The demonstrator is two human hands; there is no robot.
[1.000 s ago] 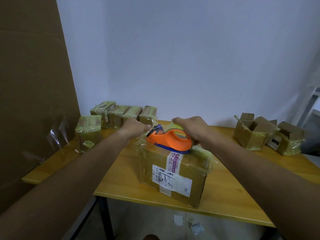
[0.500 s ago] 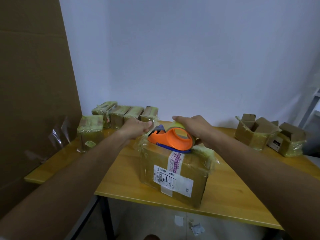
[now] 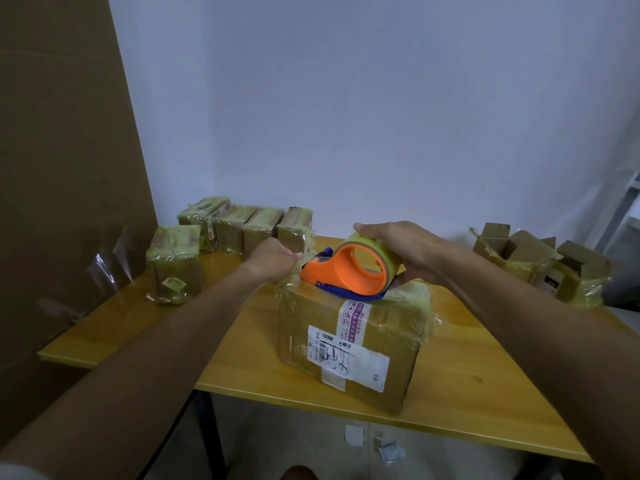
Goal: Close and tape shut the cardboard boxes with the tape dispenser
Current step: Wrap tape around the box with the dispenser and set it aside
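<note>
Right hand (image 3: 398, 249) grips one tape dispenser (image 3: 349, 271); left hand (image 3: 275, 259) pinches tape; five taped boxes (image 3: 242, 230) behind

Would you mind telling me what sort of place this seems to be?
Probably a small packing or shipping room: a labelled cardboard box being taped on a wooden table, taped parcels lined against the wall, and open boxes waiting at the right.

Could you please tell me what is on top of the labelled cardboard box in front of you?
The orange tape dispenser sits on the labelled cardboard box, gripped by the right hand. The left hand is at the box's far left corner; what its fingers pinch is hidden.
</note>
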